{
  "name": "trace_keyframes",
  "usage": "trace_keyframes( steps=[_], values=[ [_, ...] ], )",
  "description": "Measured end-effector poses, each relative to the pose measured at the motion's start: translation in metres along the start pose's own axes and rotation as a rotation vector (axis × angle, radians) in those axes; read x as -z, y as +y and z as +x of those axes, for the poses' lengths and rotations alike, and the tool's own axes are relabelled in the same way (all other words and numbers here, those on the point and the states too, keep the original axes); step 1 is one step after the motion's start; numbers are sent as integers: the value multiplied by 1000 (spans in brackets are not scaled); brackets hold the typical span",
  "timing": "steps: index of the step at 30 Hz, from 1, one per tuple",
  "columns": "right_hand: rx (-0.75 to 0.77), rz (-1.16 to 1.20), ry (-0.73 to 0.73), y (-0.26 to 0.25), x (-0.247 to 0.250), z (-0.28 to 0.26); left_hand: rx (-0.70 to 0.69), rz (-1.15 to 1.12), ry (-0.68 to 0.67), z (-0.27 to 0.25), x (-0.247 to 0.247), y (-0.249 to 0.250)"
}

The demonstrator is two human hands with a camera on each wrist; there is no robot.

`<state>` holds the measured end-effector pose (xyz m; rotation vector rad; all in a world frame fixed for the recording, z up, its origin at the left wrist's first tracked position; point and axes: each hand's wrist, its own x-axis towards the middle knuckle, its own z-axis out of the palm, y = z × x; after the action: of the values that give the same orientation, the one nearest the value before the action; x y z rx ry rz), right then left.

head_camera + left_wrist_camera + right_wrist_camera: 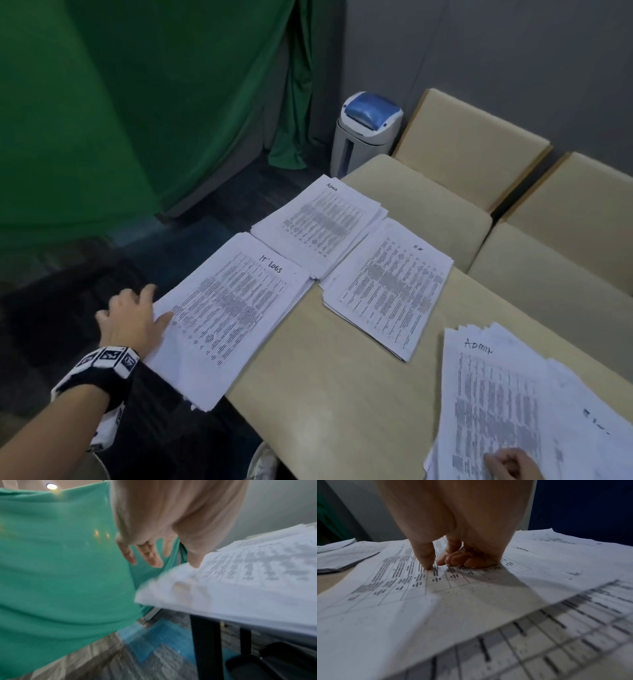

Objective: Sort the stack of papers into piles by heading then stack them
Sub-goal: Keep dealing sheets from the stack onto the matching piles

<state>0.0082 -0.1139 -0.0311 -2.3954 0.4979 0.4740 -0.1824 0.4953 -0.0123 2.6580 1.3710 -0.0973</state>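
Papers lie in four groups on the beige table point(342, 394) in the head view: an "IT Logs" pile point(226, 308) hanging over the left edge, a far "Admin" pile point(318, 226), an "HR" pile point(390, 291), and the loose unsorted stack point(513, 394) topped by an "Admin" sheet at lower right. The left hand point(133, 322) sits at the IT Logs pile's outer edge, fingers spread, thumb on the top sheet. The right hand point(510, 462) rests on the unsorted stack.

From the left wrist, the left hand point(154, 534) is relaxed and splayed, gripping nothing; only the thumb meets the pile's point(248, 581) corner, which juts past the table with floor below.

From the right wrist, the right hand point(450, 547) has its fingers curled, fingertips point(428, 566) pressing down on the top sheet point(436, 601); whether it pinches paper cannot be told.

The overhang is the likely hazard: a nudge from the left hand could tip sheets to the floor. Dragging with pressed fingertips might also pull two sheets together and misfile one.
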Motion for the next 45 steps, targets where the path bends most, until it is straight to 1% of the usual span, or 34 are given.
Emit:
trace_keyframes(
  steps=[2,3,5,7,8,9,12,14,16,18,20,22,24,25,26,27,28,30,32,34,36,38,40,43,45],
  values=[
    [-7,-40,-13,-4,8,6,9,-54,106,-7,6,24],
    [-26,-55,-15,-9,14,8,-10,-97,157,-13,9,39],
    [-60,-80,63,-18,26,13,-83,-194,238,-32,9,79],
    [-133,-132,179,-16,36,23,-162,-333,264,-60,6,128],
    [-179,-179,198,-14,40,27,-201,-412,236,-79,4,155],
    [-206,-210,193,-10,44,31,-244,-492,180,-100,0,184],
    [-210,-210,180,6,52,40,-389,-655,-94,-168,-22,267],
    [-187,-204,188,14,56,45,-442,-668,-312,-208,-44,317],
    [-170,-210,183,19,58,49,-442,-607,-479,-239,-64,359],
    [-148,-195,183,26,61,52,-399,-557,-564,-260,-74,391],
    [-84,-181,160,33,63,54,-384,-485,-557,-272,-77,412],
    [-32,-139,112,43,65,58,-406,-414,-470,-281,-77,423],
    [10,-43,78,54,67,61,-478,-382,-338,-291,-73,430],
    [27,26,76,58,70,62,-526,-397,-272,-294,-70,433],
    [34,95,76,60,72,62,-545,-439,-208,-297,-65,434],
    [33,147,77,63,74,63,-522,-506,-151,-296,-58,433],
    [31,179,73,64,77,63,-461,-576,-98,-290,-53,430],
    [37,181,58,68,79,64,-291,-690,16,-269,-40,415],
    [51,152,56,69,78,64,-164,-749,122,-244,-24,393],
    [32,101,78,70,76,62,-118,-764,168,-221,-6,369],
    [-21,21,116,69,76,58,-110,-761,139,-201,8,344],
    [-84,-22,150,69,75,55,-70,-769,64,-183,13,320],
    [-127,-10,187,71,74,56,-66,-803,-25,-177,8,305],
    [-137,14,195,75,76,61,-94,-944,-150,-190,-6,306],
    [-139,99,203,77,81,62,-103,-1066,-274,-203,-18,316]
  ],
)
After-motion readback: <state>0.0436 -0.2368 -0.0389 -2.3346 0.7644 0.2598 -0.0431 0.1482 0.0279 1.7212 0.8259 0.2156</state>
